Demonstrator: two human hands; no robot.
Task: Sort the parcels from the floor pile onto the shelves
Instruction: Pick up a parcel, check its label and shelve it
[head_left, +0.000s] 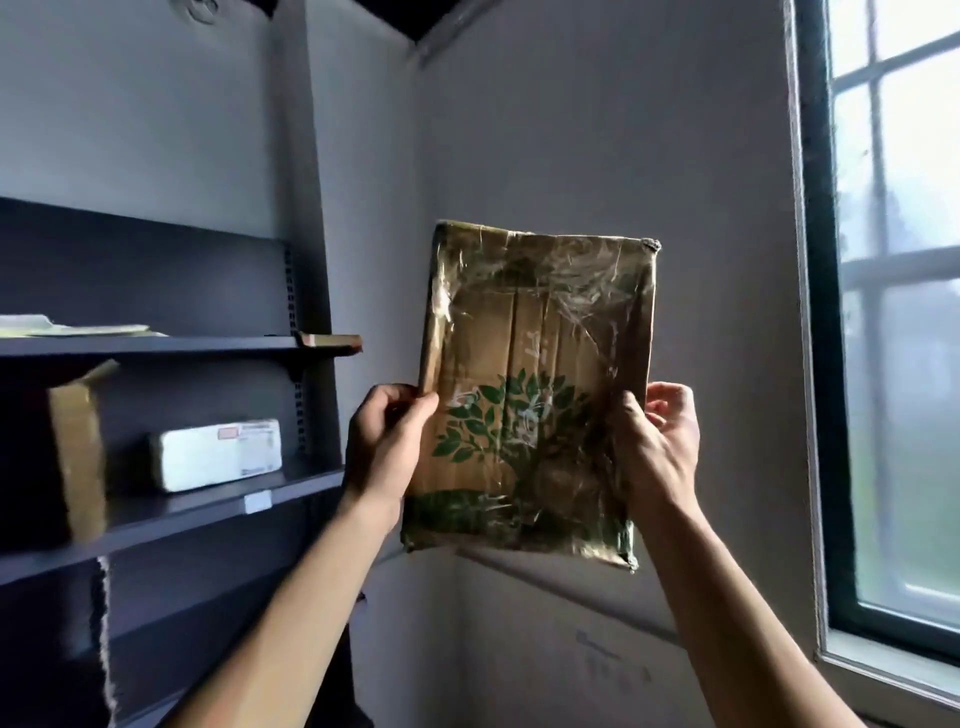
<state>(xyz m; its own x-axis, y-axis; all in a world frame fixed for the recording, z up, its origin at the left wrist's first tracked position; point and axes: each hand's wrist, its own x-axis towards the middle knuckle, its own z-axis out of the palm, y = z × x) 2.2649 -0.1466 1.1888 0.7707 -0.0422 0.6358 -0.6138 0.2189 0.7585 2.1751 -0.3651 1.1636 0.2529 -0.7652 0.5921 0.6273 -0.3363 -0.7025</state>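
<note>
I hold a flat brown cardboard parcel (535, 364) upright in front of the wall corner, at about head height. It is wrapped in shiny clear tape and printed with green leaves. My left hand (384, 441) grips its left edge near the bottom, thumb on the front face. My right hand (660, 441) grips its right edge at the same height, fingers curled behind. The dark shelf unit (218, 499) stands to the left, apart from the parcel. The floor pile is out of view.
On the middle shelf lie a white parcel (218, 454) and a brown box (78, 452). Flat packets (78, 327) and a thin box (330, 340) rest on the upper shelf. A window (893, 312) fills the right side. Grey walls meet behind the parcel.
</note>
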